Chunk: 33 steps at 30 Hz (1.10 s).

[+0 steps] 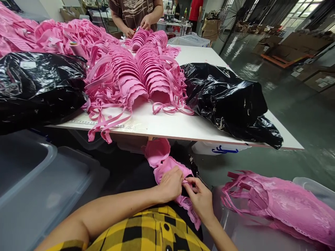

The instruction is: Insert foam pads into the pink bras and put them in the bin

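Observation:
A pink lace-edged bra (157, 152) lies across my lap, one cup up near the table edge and its lace side band trailing down toward my waist. My left hand (171, 184) is closed on the bra's fabric from the left. From the right, my right hand (200, 198) pinches the bra's edge between thumb and fingers, close beside the left fingertips. Both hands hide the part of the bra between them.
On the white table (167, 123) stand nested rows of pink bras (125, 69), between a left black plastic bag (39, 87) and a right black bag (227, 97). Stacked pink bras (288, 205) lie on a clear bin at right. Bins (68, 181) stand left. Across the table, a person (136, 14) handles bras.

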Each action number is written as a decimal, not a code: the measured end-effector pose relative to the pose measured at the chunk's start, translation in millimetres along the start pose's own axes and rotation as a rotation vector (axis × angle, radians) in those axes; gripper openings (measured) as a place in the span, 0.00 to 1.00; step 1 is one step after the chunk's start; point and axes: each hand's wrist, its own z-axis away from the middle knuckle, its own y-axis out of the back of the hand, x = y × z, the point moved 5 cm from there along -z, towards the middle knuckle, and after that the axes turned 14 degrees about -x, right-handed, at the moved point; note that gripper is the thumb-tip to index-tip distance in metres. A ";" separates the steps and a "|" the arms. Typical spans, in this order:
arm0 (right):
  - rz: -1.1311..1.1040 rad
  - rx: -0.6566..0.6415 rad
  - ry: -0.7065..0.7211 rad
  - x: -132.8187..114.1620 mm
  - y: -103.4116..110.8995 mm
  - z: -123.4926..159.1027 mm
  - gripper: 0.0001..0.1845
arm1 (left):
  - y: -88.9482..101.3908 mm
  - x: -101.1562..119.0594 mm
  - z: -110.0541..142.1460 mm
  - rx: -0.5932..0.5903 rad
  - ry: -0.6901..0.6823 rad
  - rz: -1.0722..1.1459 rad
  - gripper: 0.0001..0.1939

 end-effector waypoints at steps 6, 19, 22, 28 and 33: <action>-0.135 0.098 -0.020 0.2 -4.9 5.9 0.08 | -7.5 8.3 -2.3 0.032 -0.041 -0.050 0.09; -0.433 0.049 -0.193 18.3 -7.4 -10.9 0.12 | -21.3 -61.8 55.6 -0.098 0.260 1.424 0.12; -0.464 0.016 -0.206 15.5 -8.7 -12.8 0.13 | -21.3 -55.7 40.6 -0.031 0.066 1.774 0.21; -0.383 -0.035 -0.194 4.0 -12.1 -17.1 0.11 | -31.4 -35.1 8.2 -0.066 -0.054 1.830 0.27; -0.274 -0.031 -0.154 -8.1 -8.3 -17.9 0.09 | -31.0 -40.0 9.6 -0.035 -0.034 1.809 0.27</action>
